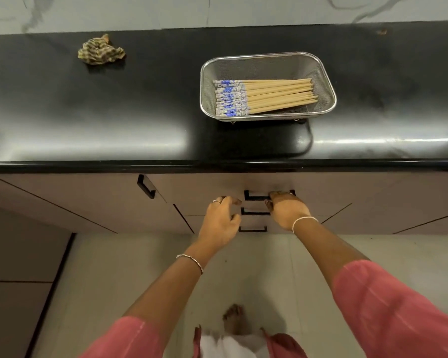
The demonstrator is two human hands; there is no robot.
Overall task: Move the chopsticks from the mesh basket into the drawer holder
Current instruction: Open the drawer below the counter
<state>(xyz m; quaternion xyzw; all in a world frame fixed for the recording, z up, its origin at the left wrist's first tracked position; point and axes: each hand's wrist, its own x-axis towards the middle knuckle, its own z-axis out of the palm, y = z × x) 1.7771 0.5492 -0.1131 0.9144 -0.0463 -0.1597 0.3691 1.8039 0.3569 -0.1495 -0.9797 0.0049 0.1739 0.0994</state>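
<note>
A steel mesh basket point(323, 81) stands on the black counter point(114, 112), right of centre. Inside it lie several pale chopsticks point(277, 95) with blue-and-white patterned ends pointing left. Below the counter edge is a stack of three closed drawers with black handles. My right hand point(287, 209) has its fingers curled over the right end of the top drawer handle point(255, 196). My left hand point(221, 219) hovers just left of the handles, fingers apart and holding nothing. The drawer holder is not in view.
A crumpled striped cloth point(101, 51) lies on the counter at the back left. A cabinet door with a black handle point(146, 186) is left of the drawers. Pale floor tiles point(282, 267) lie below, and my foot point(234, 319) shows near the bottom.
</note>
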